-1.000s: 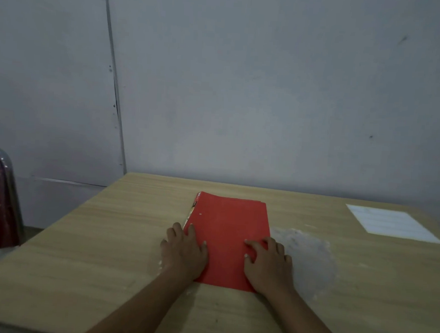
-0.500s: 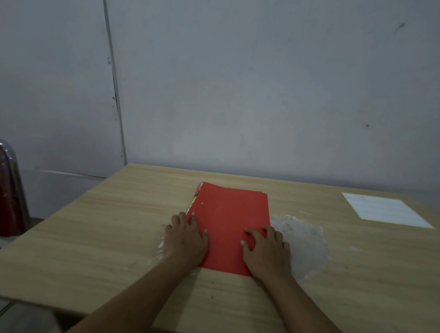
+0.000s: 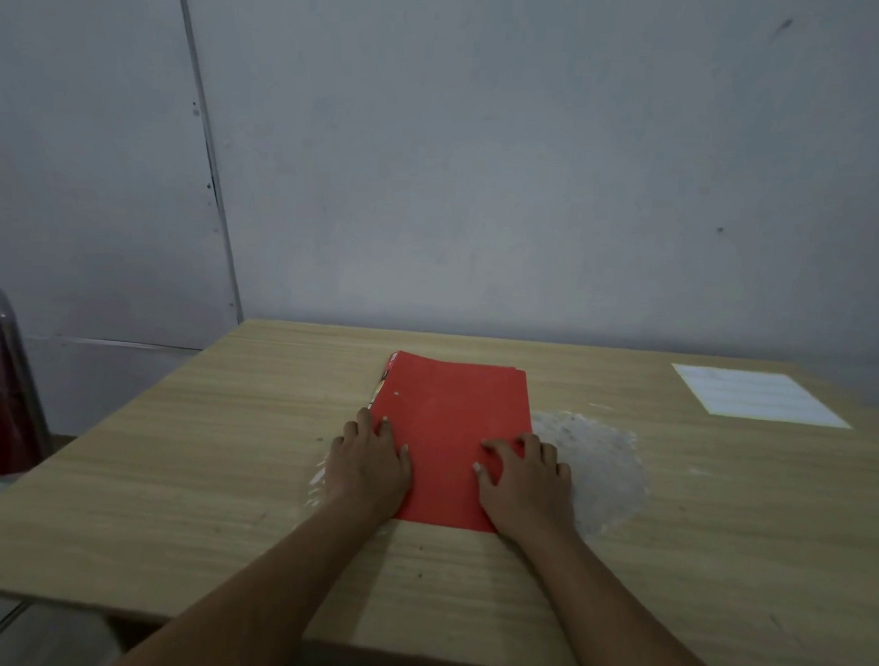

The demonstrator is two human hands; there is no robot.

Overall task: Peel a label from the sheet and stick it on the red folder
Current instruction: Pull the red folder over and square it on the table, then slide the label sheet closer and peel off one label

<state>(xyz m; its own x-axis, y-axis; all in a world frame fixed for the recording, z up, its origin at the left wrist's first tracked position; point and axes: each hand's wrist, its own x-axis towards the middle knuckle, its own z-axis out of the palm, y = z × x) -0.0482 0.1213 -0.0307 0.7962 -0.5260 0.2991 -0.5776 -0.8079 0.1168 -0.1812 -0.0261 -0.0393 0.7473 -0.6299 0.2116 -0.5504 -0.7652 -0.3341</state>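
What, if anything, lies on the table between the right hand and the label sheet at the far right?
Nothing visible does. The right hand rests flat on the red folder; the label sheet lies far right, apart from it. Between them the table shows only a flat whitish patch, no standing object.

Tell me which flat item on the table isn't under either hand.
The white label sheet, alone at the table's far right. The red folder has the left hand and right hand resting on it.
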